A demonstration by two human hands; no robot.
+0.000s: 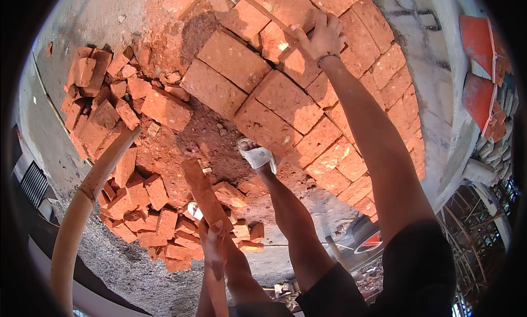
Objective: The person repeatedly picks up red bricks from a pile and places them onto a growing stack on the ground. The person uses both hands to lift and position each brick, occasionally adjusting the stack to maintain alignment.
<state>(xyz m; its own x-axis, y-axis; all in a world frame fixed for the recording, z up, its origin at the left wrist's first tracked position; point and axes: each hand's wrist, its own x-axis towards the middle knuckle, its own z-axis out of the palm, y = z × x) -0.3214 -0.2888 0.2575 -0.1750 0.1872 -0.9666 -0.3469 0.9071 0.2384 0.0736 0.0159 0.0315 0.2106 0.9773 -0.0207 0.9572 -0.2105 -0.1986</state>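
My right hand (323, 40), with a dark band at its wrist, reaches to the far side of the brick stack (329, 136). Its thumb and fingers close round the near end of a red brick (285, 7), which sits above the bricks around it. Down at the lower middle, my left hand (214, 241) grips a long, narrow-looking brick (202, 188) by its near end. That brick points away from me over reddish rubble. Parts of both held bricks are hidden by my fingers.
Loose, broken bricks lie in heaps at the left (101, 111) and lower left (159, 218). A pale bamboo pole (82, 202) slants up across the left. My foot in a white sandal (258, 155) stands by the stack. Red sloped pieces (477, 97) lie at far right.
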